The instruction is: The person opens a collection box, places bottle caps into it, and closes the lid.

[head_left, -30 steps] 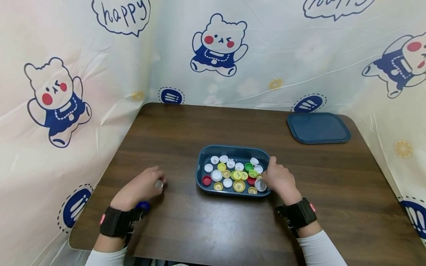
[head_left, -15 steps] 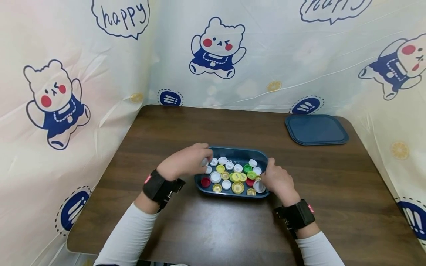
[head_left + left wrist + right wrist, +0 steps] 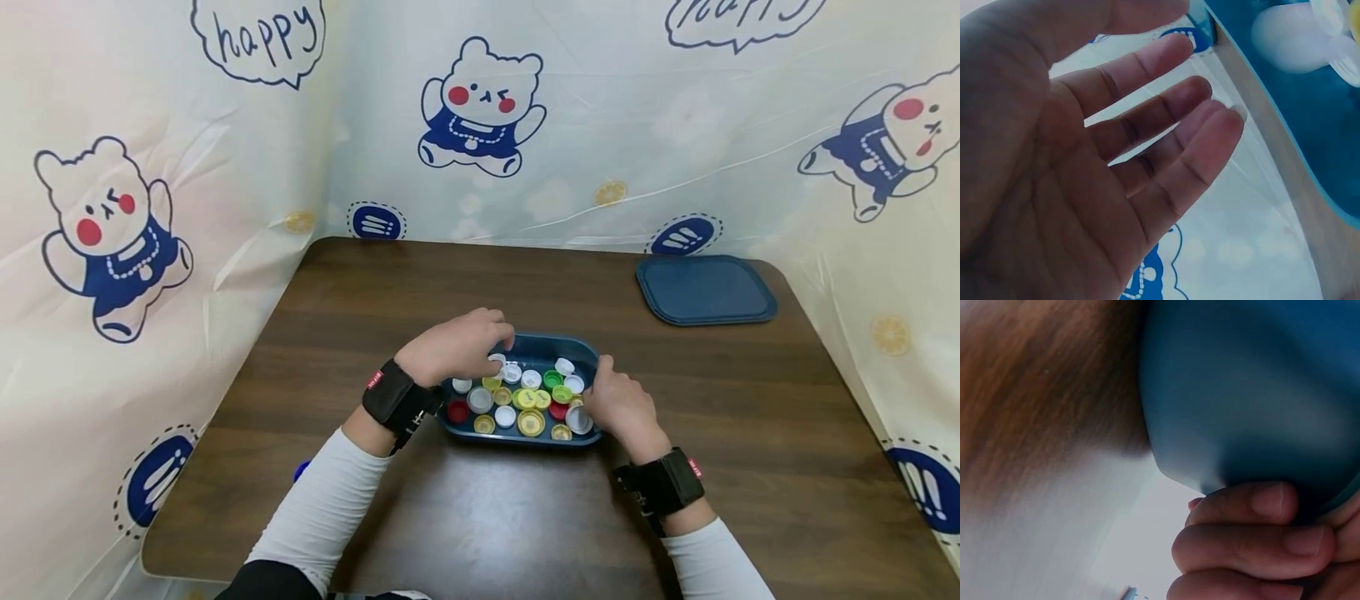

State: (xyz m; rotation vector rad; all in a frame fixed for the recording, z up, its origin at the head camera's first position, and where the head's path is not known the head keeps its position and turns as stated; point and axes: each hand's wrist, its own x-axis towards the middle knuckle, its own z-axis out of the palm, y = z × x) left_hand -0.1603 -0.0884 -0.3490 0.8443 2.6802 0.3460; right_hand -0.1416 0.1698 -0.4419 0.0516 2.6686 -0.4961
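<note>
A dark blue tray (image 3: 551, 343) holds several plastic bottle caps in white, yellow, green and red. Over its back left part is my left hand (image 3: 456, 346), which hides some caps there. In the left wrist view, that hand's fingers (image 3: 1213, 147) are loosely spread and nothing lies in the palm. A blurred white cap (image 3: 1288, 37) shows inside the tray, apart from the fingers. My right hand (image 3: 624, 410) grips the tray's right end. Its curled fingers press the tray's outer wall (image 3: 1241, 406) in the right wrist view.
A flat blue lid (image 3: 707, 290) lies at the back right of the brown table (image 3: 480, 283). Beside the left sleeve a small blue object (image 3: 301, 471) is partly hidden. A printed curtain (image 3: 615, 108) stands behind and at both sides.
My left hand has moved from the table at left, right and away, to above the tray. It held a whitish cap earlier and has let it go. The right hand stays on the tray.
</note>
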